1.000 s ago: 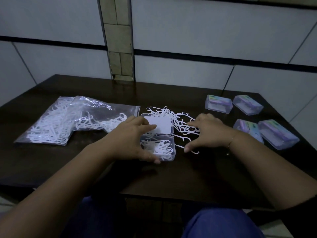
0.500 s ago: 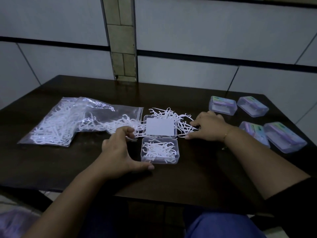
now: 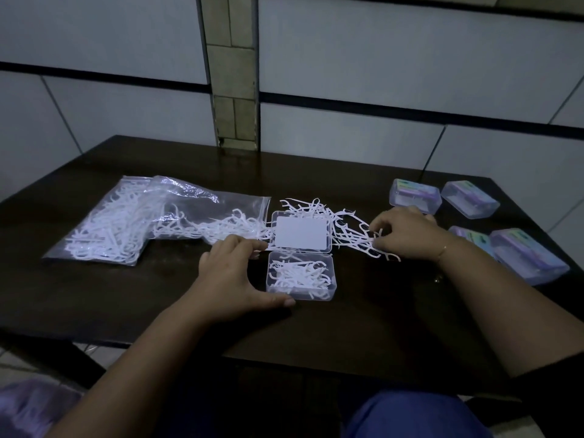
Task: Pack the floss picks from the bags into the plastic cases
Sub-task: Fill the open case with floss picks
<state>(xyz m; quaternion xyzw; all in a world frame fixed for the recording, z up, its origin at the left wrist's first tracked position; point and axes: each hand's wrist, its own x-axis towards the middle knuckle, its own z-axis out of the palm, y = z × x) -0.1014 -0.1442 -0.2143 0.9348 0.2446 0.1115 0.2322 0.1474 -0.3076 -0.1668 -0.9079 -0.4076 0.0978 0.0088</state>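
An open clear plastic case lies mid-table, its tray part-filled with white floss picks and its white-labelled lid folded back flat. My left hand cups the tray's left side, thumb along its front edge, fingers at the lid's corner. A loose pile of floss picks spreads behind and right of the lid. My right hand rests on that pile, fingertips pinching a few picks. Two clear bags of picks lie to the left, one spilling picks toward the case.
Several closed, filled cases with purple labels sit at the table's right end, near the edge. The dark wooden table stands against a tiled wall. My knees in blue show below the front edge.
My left hand drew back from over the case to its left side. My right hand shifted right and back onto the loose picks and closed its fingertips on some.
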